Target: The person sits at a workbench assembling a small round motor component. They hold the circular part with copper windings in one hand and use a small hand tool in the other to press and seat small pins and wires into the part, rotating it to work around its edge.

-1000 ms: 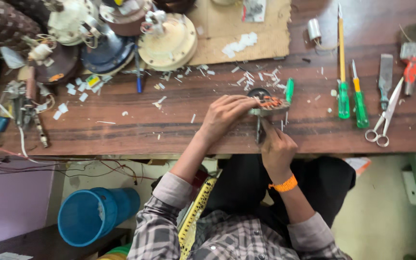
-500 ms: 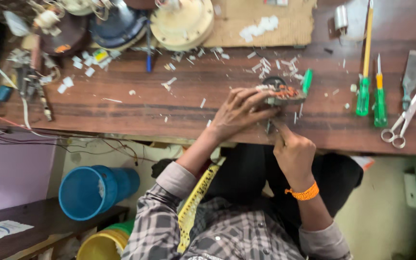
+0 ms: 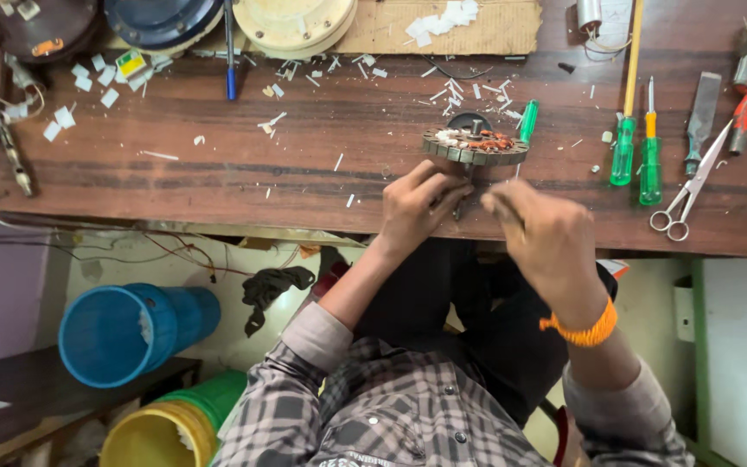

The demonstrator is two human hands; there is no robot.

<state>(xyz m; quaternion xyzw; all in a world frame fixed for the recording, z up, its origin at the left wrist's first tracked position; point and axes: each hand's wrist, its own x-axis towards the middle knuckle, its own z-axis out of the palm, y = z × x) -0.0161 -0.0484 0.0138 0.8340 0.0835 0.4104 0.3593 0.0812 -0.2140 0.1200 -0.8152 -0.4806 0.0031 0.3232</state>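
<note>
- The stator [image 3: 475, 145], a toothed metal disc with reddish windings, sits on edge near the front edge of the counter [image 3: 244, 169], about mid-length, directly ahead of the seated person.
- The left hand [image 3: 415, 206] is closed on the stator's lower rim, fingers curled around it; this grip appears to steady the disc upright for work on its slots.
- The right hand [image 3: 539, 232] is beside the left, just off the counter's front edge, fingers drawn together as if pinching something small; motion blur prevents telling what, if anything, it holds. An orange band [image 3: 583, 329] is on that wrist.
- A green-handled tool [image 3: 527, 122] lies just beside the stator, on its right, within easy reach.
- Toward the right end of the counter lie two green screwdrivers [image 3: 635, 154], a chisel [image 3: 701, 108] and scissors [image 3: 689, 188], laid out side by side, handles toward the front.
- White paper scraps [image 3: 88, 86] litter the top, thickest toward the back left.
- Round motor covers [image 3: 296, 22] are set against the back edge.
- On the floor at left stand a blue bucket [image 3: 123, 333] and a yellow one [image 3: 157, 437].
</note>
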